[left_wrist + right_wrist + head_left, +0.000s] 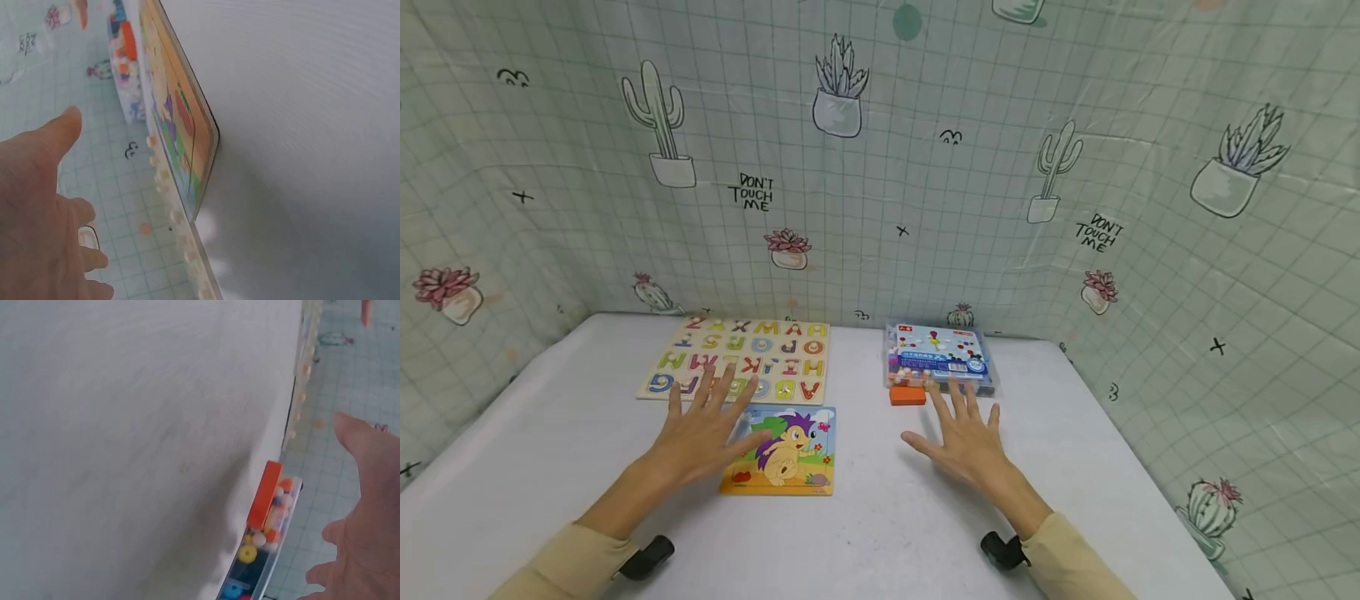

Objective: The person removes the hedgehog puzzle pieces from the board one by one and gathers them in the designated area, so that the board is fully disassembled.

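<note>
My left hand hovers with spread fingers over a hedgehog picture puzzle and the near edge of a wooden alphabet board. Nothing is in it. In the left wrist view the puzzle lies flat beyond the thumb. My right hand also has its fingers spread and holds nothing. It is above the white table, just nearer than an orange block and a clear plastic box of small coloured pieces. The right wrist view shows the orange block against the side of that box.
A white table carries all the items. Behind it and along both sides hangs a grid-patterned cloth with plant drawings. Dark wrist cameras sit at both sleeves, the left camera and the right camera.
</note>
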Tool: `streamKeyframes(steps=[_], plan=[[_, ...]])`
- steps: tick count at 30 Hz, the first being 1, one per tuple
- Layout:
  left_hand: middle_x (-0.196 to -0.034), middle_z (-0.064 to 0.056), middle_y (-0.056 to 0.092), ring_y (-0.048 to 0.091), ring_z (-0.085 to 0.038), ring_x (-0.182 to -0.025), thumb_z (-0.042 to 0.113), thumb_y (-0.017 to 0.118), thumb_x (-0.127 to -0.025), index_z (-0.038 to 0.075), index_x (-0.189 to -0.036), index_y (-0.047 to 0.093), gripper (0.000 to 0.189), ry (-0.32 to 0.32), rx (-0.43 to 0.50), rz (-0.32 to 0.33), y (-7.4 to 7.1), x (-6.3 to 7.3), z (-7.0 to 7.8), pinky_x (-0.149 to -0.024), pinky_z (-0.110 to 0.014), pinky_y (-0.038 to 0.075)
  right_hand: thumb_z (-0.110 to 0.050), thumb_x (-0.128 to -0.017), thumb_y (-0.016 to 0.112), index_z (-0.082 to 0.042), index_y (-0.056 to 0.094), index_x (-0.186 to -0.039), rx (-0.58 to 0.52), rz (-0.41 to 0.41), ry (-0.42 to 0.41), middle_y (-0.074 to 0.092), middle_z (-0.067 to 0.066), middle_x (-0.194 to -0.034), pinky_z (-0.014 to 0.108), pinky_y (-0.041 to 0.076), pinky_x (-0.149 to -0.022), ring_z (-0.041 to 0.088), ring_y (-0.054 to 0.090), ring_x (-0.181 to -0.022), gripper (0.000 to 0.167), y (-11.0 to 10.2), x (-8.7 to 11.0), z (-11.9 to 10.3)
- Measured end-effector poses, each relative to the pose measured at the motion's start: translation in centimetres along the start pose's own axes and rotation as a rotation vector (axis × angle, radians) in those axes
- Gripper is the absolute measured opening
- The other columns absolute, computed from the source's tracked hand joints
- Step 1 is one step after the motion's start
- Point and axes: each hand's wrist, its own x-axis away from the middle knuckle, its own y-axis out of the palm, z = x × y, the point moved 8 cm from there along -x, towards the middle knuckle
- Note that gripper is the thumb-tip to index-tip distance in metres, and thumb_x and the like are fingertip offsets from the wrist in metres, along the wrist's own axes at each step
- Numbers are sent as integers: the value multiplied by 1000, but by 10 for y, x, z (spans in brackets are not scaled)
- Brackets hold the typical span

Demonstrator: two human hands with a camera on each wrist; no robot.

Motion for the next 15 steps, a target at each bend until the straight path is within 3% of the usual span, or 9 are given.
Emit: streamKeyframes(steps=[15], plan=[[-157,-26,31,26,-52,-144,50,62,-92,11,-149,43,72,138,-15,-37,11,-6,28,-110,-74,23,-61,-92,55,-16,25,-156,-111,-23,-95,22,12,-164,70,28,-111,35,23,-151,84,7,-15,-56]])
